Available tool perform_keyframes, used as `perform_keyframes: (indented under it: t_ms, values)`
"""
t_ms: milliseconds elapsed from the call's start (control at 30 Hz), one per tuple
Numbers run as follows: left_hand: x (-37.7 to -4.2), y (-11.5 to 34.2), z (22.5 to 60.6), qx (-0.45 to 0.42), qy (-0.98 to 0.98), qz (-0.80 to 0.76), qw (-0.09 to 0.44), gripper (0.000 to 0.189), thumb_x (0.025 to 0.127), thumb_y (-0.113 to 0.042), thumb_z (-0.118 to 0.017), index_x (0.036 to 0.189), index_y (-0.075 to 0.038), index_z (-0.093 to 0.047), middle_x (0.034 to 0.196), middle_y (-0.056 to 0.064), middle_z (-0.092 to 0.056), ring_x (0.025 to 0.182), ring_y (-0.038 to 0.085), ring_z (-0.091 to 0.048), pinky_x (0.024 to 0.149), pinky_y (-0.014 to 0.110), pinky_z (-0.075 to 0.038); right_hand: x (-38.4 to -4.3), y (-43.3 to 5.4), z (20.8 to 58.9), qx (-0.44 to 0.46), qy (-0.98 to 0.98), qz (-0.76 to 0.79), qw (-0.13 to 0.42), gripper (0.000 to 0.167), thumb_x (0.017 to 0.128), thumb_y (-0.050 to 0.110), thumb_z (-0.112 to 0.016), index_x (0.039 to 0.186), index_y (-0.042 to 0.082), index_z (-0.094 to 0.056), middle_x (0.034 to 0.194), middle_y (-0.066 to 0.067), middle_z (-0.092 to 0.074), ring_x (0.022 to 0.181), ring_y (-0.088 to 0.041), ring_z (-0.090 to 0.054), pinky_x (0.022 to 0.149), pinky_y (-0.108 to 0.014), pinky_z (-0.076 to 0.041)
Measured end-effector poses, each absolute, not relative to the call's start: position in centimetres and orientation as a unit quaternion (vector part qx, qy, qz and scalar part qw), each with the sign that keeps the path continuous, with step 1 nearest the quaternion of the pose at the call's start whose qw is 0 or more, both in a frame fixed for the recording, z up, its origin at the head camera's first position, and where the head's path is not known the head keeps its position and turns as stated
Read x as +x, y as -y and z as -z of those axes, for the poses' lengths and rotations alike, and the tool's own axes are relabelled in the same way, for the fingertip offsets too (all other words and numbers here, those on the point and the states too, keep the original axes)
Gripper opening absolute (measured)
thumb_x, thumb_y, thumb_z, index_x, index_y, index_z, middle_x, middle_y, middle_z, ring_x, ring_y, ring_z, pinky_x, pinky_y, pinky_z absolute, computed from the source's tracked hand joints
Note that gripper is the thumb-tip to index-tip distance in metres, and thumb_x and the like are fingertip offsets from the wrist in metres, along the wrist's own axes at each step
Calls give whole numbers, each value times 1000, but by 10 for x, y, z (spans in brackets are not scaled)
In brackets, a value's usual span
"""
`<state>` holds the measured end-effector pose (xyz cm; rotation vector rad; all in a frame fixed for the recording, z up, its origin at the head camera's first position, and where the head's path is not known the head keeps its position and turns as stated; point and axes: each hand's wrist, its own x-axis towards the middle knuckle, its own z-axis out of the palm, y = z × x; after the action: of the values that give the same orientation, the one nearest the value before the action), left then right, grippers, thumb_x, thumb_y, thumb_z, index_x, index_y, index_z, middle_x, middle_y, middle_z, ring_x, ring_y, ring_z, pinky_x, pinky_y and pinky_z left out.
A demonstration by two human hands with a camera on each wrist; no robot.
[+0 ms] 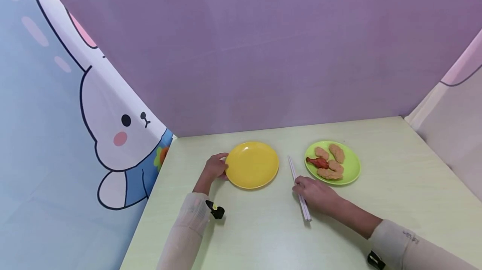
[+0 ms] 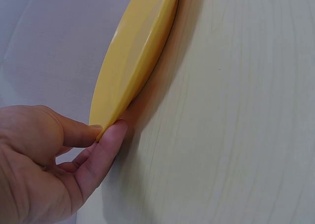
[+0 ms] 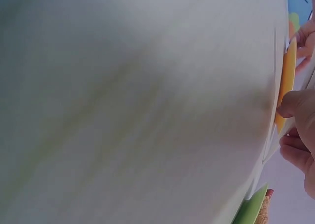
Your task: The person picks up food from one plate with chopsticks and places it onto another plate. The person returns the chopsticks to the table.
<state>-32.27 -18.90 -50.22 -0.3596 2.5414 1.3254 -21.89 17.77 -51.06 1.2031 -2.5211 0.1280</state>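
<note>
On the left side of the table, my left hand (image 1: 216, 166) pinches the rim of a yellow plate (image 1: 252, 165). The left wrist view shows the thumb on top of the yellow plate (image 2: 123, 61) and a finger beneath its edge. My right hand (image 1: 318, 194) grips a pair of pale chopsticks (image 1: 304, 207) near their middle, tips pointing away from me. Just beyond that hand stands a green plate (image 1: 352, 169) bearing a red drumstick (image 1: 318, 162) and several fried chicken pieces (image 1: 337, 153). In the right wrist view, my right hand (image 3: 302, 130) shows only at the right edge.
A pale wood-grain table (image 1: 256, 232) carries everything. Behind it rises a purple backdrop (image 1: 263, 52), and a blue cloth with a printed rabbit (image 1: 113, 136) hangs at the left. A light panel (image 1: 459, 136) borders the right side.
</note>
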Motion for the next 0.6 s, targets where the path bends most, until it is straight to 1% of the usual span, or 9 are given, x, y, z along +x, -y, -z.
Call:
perform_keyframes:
  t_ms: [167,300,467,600]
  values:
    - [-323,189,503,-125,-874,-453,126,56,95,-1,-59,148,-17,-54,124,18,-69,63,12,-69,54,27,-62,-220,-178,513,429,886,-50,171,14,82,3,-79,94,8,-75,103,-11,-67,89,-20,-68,73,-30,-63]
    - [-324,189,503,-128,-874,-452,128,56,95,0,-59,148,-17,-54,125,19,-69,63,13,-69,55,27,-63,-220,-178,514,430,888,-49,157,15,80,4,-81,92,9,-74,103,-10,-66,87,-20,-68,72,-30,-63]
    - [-324,189,502,-133,-874,-449,129,56,95,-1,-59,148,-18,-54,125,18,-68,64,14,-69,54,27,-62,-221,-182,515,432,889,-59,144,19,80,2,-80,95,11,-74,102,-8,-66,88,-19,-68,72,-29,-63]
    - [-323,189,501,-132,-873,-450,129,56,95,-2,-59,148,-18,-54,125,18,-68,63,13,-69,54,26,-62,-222,-183,515,435,888,-67,133,20,82,0,-77,99,12,-75,103,-7,-66,89,-18,-68,74,-30,-63]
